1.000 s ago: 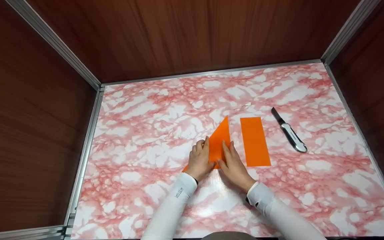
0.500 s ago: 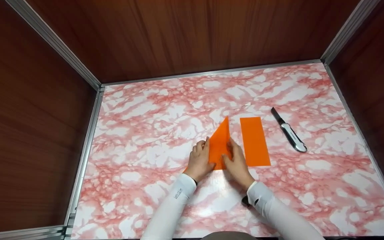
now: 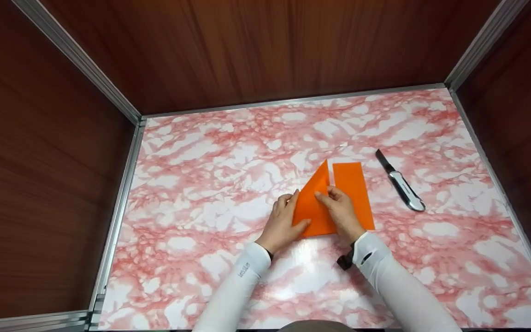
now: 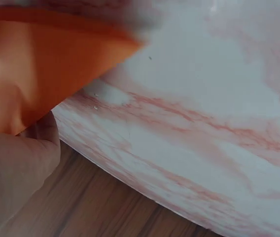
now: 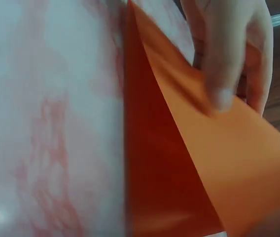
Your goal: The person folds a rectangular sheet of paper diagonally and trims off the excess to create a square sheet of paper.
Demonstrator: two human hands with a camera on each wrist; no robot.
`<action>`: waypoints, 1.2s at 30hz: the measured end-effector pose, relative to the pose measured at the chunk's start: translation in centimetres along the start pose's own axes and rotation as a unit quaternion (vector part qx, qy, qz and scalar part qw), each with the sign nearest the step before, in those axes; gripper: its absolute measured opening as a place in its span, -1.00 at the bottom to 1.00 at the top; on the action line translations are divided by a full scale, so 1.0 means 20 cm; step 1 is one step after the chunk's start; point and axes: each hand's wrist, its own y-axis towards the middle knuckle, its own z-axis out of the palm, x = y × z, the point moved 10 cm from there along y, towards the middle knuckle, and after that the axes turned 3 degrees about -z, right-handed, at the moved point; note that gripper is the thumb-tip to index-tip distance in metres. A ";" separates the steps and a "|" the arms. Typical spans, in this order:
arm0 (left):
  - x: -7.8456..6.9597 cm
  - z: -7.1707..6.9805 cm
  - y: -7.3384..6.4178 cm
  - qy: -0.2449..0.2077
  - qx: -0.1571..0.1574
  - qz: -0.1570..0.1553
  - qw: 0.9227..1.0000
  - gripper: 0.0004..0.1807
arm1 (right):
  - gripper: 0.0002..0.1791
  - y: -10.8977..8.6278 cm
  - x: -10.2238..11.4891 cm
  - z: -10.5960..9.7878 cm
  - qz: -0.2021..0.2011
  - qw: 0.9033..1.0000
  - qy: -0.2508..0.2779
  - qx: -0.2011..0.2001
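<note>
A folded sheet of orange paper (image 3: 314,212) rises to a pointed tip at its far end. My left hand (image 3: 281,226) holds its left side, thumb over the front and fingers at the outer edge. At the right edge, near the upper part, my right hand (image 3: 345,214) pinches the sheet between thumb and fingers. In the left wrist view the orange paper (image 4: 56,64) narrows to a point above the table. Two layers of the orange paper (image 5: 169,163) stand apart in the right wrist view, one darker in shade.
A rectangular orange paper strip (image 3: 356,189) lies on the table, partly hidden by the right hand. Right of it lies a utility knife (image 3: 403,186) with its dark blade out. Metal-framed wood panels (image 3: 265,50) enclose the red-and-white marbled table (image 3: 201,175).
The folded sheet and both hands have shifted right, towards the strip. My right hand has gone from touching the sheet's front to pinching its right edge. The strip and utility knife stay put.
</note>
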 end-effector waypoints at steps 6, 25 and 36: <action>0.07 -0.06 0.03 -0.200 0.009 -0.050 0.978 -0.29 | -0.73 0.02 0.12 0.02 -0.040 0.998 0.039 0.035; 0.33 -0.14 0.03 -0.433 -0.032 -0.233 0.870 -0.57 | -0.80 0.06 0.16 -0.06 -0.038 0.996 0.076 0.022; 0.50 -0.27 0.06 -0.371 -0.117 -0.230 0.892 -0.74 | -0.64 0.09 0.10 -0.24 -0.019 0.985 -0.170 -0.038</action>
